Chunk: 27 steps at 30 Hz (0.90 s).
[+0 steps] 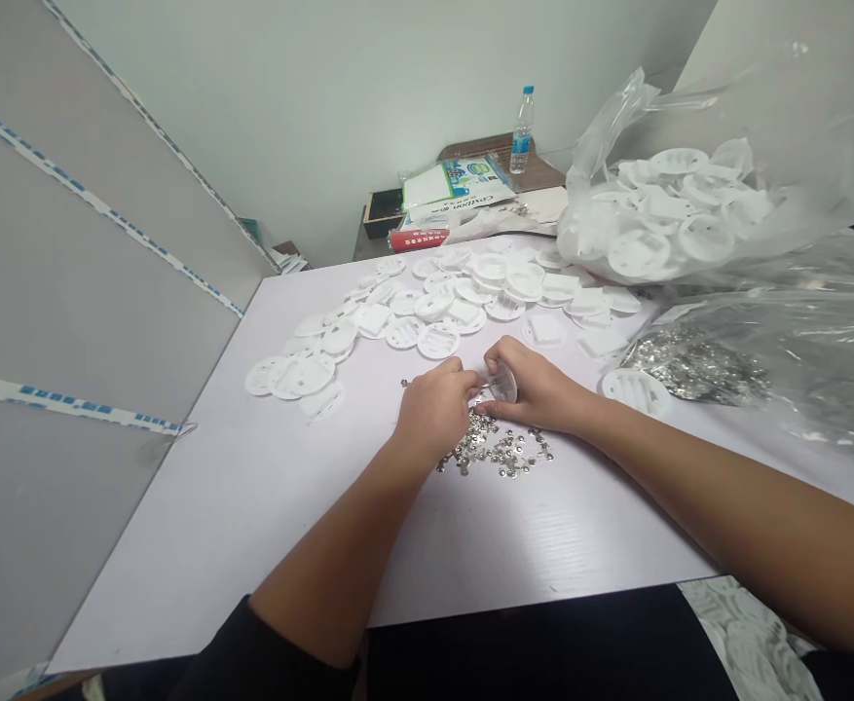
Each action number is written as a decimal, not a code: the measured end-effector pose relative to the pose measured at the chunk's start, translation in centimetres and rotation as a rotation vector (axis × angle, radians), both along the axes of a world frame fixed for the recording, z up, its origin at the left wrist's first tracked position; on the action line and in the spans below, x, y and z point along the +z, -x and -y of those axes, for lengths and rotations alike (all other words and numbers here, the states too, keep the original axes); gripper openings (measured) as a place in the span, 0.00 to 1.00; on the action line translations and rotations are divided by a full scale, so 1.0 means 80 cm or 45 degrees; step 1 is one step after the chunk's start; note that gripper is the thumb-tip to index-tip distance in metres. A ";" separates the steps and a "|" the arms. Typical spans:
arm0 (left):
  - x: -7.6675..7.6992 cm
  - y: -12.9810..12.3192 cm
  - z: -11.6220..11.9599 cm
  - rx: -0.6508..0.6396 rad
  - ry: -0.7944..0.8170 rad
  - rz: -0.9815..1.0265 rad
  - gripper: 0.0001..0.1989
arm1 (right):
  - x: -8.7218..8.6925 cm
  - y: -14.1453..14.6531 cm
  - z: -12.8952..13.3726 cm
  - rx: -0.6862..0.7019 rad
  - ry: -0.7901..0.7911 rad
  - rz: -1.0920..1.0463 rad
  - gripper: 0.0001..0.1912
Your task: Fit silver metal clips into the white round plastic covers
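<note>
My right hand (539,385) grips a round white plastic disc (503,384), tilted on edge so its inner side faces left. Close against it, my left hand (435,409) has thumb and fingers pinched at the disc's inner side. A thin shiny metal bit shows at those fingertips, too small to name. Just below both hands lies a loose pile of small silver metal pieces (474,438) with round heads. Beyond the hands, many similar white discs (437,340) are spread and overlapping, some with a raised square block.
A clear bag of white discs (660,209) stands at the right back. Before it lies a clear bag of metal pieces (696,365), beside a single disc (635,391). A grey partition (68,321) borders the left. Behind are a red tube (419,239) and a water bottle (521,136).
</note>
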State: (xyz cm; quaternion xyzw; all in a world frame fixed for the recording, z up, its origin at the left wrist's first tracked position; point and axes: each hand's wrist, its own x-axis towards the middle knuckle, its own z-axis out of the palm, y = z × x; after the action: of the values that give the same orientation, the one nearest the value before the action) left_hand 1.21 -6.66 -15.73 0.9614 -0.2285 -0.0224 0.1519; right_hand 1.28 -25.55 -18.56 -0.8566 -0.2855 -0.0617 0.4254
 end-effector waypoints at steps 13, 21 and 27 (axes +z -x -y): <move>-0.006 0.003 0.010 0.035 -0.029 0.009 0.10 | 0.004 0.001 -0.006 -0.029 0.004 -0.038 0.20; -0.010 0.001 0.007 -0.001 -0.006 0.050 0.11 | 0.006 0.000 -0.005 -0.048 0.026 -0.026 0.19; -0.002 0.002 -0.006 -0.023 0.134 0.163 0.15 | 0.013 0.001 0.000 -0.175 -0.047 0.060 0.23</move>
State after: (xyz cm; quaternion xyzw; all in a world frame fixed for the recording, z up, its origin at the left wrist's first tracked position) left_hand 1.06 -6.22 -15.92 0.9494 -0.2471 0.0499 0.1873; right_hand 1.20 -25.58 -17.53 -0.8645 -0.2348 -0.1159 0.4290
